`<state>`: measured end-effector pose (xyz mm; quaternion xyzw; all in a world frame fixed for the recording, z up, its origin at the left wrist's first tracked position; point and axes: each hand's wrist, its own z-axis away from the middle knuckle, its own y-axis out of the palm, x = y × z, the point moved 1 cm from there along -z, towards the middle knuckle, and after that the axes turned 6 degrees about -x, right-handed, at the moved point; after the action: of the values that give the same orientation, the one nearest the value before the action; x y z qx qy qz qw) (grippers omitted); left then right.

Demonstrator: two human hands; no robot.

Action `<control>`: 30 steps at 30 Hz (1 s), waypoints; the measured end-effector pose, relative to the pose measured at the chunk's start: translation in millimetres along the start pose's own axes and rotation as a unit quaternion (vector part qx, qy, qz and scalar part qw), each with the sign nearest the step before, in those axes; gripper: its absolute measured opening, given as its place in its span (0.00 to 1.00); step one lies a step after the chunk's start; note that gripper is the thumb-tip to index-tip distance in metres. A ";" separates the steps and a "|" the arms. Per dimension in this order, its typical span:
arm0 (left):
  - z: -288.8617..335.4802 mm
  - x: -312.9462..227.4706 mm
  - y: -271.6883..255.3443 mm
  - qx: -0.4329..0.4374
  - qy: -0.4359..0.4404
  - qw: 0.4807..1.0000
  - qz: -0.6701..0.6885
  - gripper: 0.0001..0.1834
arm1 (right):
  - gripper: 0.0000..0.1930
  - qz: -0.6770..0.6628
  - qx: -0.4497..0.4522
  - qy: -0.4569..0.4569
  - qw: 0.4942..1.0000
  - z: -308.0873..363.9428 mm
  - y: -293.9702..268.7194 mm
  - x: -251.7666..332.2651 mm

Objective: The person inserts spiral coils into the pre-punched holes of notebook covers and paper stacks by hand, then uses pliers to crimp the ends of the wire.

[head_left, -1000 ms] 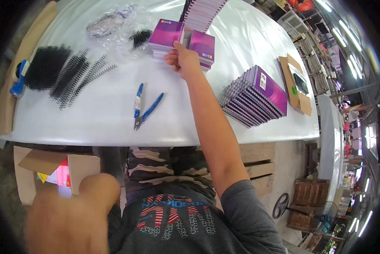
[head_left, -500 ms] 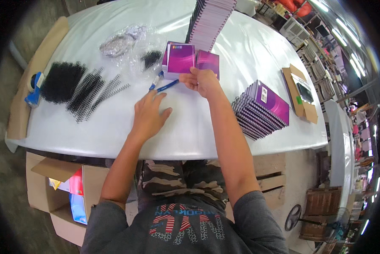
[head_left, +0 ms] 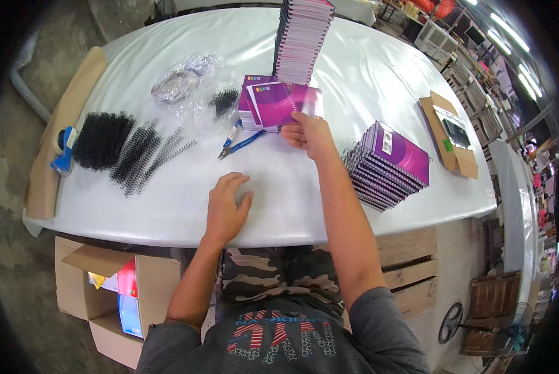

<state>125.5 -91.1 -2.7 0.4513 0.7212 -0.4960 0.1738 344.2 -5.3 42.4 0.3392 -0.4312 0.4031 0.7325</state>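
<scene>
My right hand [head_left: 306, 133] pinches the right edge of a purple-covered notebook [head_left: 272, 106], which sits askew over a short pile of similar purple books [head_left: 247, 117]. Another purple cover [head_left: 307, 100] lies just beyond my fingers, at the foot of a tall stack of unbound books [head_left: 301, 50]. Hovering over the white-covered table [head_left: 279, 206], my left hand [head_left: 227, 209] holds nothing, its fingers bent and thumb apart. Between my hands and the pile lie blue-handled cutting pliers [head_left: 234, 148] with their handles spread.
Black spiral coils [head_left: 105, 140] lie at the left, beside a blue tape dispenser [head_left: 64, 153]. Clear plastic wrap [head_left: 183, 84] is farther back. Coil-bound purple notebooks [head_left: 391, 165] stand stacked at right, near a cardboard tray [head_left: 448, 134]. An open carton [head_left: 105, 293] stands below the table's left front.
My left hand has drawn back toward me, away from the pliers. My right hand has shifted the notebook toward me and right, tilting it off the pile.
</scene>
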 end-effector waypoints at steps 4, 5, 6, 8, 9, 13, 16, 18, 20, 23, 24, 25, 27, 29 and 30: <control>3.8 -6.6 -3.7 0.002 -0.052 0.997 0.051 0.21 | 0.13 -0.012 -0.025 -0.039 0.999 13.1 -3.7 10.5; 0.9 -8.6 -6.8 -0.014 -0.101 0.988 0.115 0.23 | 0.12 0.085 -0.025 -0.153 0.984 21.3 -3.5 14.1; -0.4 -9.0 -11.5 -0.016 -0.101 0.988 0.115 0.23 | 0.12 0.180 -0.022 -0.263 0.948 34.3 1.8 20.0; -1.0 -12.7 -27.7 -0.181 -0.042 0.980 0.074 0.30 | 0.12 0.395 -0.008 -0.440 0.806 84.5 -0.6 28.7; -4.0 -15.6 -34.7 -0.192 -0.035 0.978 0.068 0.35 | 0.11 0.428 0.044 -0.469 0.771 103.5 -8.2 28.5; -6.3 -1.8 -31.1 -0.057 -0.136 0.949 0.278 0.30 | 0.08 0.448 0.130 -0.548 0.694 136.5 -34.8 -4.1; 9.4 3.2 -12.3 0.044 -0.157 0.943 0.290 0.19 | 0.07 0.368 0.111 -0.488 0.783 136.0 -54.2 -31.1; 13.4 -13.9 -0.6 0.037 -0.165 0.950 0.263 0.17 | 0.09 0.292 0.114 -0.454 0.834 121.4 -68.6 -67.4; 15.7 -22.8 6.4 0.026 -0.174 0.957 0.229 0.16 | 0.13 0.070 0.151 -0.319 0.933 118.3 -65.6 -90.7; 24.2 -21.5 16.8 0.025 -0.199 0.924 0.326 0.16 | 0.15 0.051 0.180 -0.257 0.948 118.9 -53.9 -99.8; 29.5 -19.7 19.2 0.010 -0.179 0.934 0.310 0.17 | 0.16 0.071 0.199 -0.241 0.947 119.9 -47.4 -98.8; 33.1 -19.1 19.0 -0.006 -0.160 0.942 0.294 0.18 | 0.10 0.012 0.200 -0.256 0.946 123.8 -43.2 -95.1; 23.6 -17.6 1.6 0.050 -0.081 0.981 0.171 0.20 | 0.11 0.066 0.215 -0.240 0.944 121.4 -49.6 -91.8; 1.7 11.0 -21.1 0.062 0.055 0.994 -0.066 0.21 | 0.16 0.154 0.225 -0.251 0.929 118.5 -61.1 -90.6; -18.0 36.6 -38.4 0.015 0.112 0.977 -0.183 0.20 | 0.16 0.143 0.244 -0.254 0.925 120.9 -62.8 -86.1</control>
<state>77.9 -61.7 1.3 0.3671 0.7989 -0.4764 -0.0081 330.3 -161.0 3.2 0.5333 -0.5349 0.4967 0.4275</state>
